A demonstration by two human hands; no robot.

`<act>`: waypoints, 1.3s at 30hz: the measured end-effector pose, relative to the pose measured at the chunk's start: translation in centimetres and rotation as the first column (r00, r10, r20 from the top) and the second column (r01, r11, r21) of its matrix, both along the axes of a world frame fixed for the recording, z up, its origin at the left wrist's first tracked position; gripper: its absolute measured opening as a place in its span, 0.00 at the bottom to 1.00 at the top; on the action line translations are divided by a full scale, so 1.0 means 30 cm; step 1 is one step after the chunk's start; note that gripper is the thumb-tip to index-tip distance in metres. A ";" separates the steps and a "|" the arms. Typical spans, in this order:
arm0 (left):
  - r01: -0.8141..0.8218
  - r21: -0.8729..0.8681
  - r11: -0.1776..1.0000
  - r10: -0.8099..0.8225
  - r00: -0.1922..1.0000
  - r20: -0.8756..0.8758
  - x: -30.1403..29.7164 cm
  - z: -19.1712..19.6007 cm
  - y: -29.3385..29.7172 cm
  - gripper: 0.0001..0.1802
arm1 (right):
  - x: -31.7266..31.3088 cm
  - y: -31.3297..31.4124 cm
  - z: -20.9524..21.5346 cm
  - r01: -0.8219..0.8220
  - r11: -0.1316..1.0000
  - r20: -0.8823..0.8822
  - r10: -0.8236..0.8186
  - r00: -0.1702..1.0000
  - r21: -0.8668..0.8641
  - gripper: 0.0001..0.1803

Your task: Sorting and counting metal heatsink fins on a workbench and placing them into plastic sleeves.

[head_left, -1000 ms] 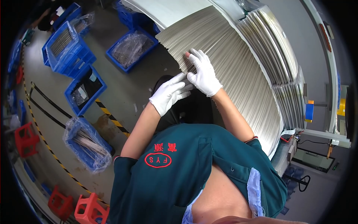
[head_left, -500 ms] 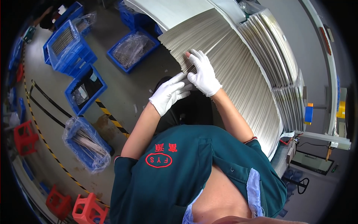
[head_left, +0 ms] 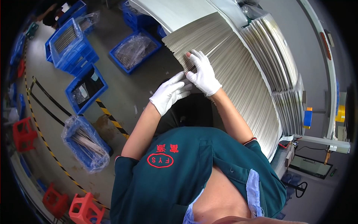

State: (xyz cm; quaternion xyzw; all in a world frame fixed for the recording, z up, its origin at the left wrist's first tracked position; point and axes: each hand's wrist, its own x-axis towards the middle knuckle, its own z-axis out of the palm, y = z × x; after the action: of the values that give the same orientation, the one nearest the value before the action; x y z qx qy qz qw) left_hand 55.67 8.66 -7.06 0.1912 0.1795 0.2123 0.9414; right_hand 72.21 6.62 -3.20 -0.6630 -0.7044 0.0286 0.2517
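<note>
A long fanned row of thin grey-beige sheets stands on edge across the bench in front of me. My right hand, in a white glove, lies flat on the near edges of the sheets with its fingers spread. My left hand, also gloved in white, sits just below and left of it at the row's lower edge, fingertips touching the sheet edges. Neither hand holds anything apart from the row.
More stacked sheets continue to the right. Blue crates with plastic-bagged parts stand on the floor at left, one lined bin nearer me. Red stools sit at lower left. Yellow-black floor tape runs past.
My right hand has slid slightly up along the sheet edges. My left hand has stayed close below it.
</note>
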 end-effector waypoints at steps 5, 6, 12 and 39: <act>-0.011 -0.008 1.000 0.011 1.000 0.021 0.001 -0.007 0.003 0.30 | -0.013 0.018 0.011 0.005 1.000 0.046 -0.005 0.999 -0.008 0.31; -0.014 -0.017 1.000 0.014 0.999 0.038 0.003 -0.010 0.003 0.29 | -0.010 0.018 0.011 0.004 1.000 0.041 -0.004 0.999 -0.018 0.31; -0.021 -0.011 1.000 0.021 0.999 0.029 -0.008 -0.009 0.006 0.29 | 0.005 0.023 -0.008 -0.004 1.000 -0.007 0.004 1.000 -0.014 0.32; -0.052 -0.001 0.999 0.052 0.998 -0.031 0.028 -0.001 0.052 0.29 | 0.036 0.079 0.006 0.027 0.977 -0.024 -0.033 0.999 -0.211 0.37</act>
State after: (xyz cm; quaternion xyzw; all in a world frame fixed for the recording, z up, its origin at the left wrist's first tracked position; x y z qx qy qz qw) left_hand 56.49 10.23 -7.09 0.1891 0.1993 0.2335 0.9327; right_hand 73.29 9.01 -3.01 -0.6961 -0.6838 0.1084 0.1900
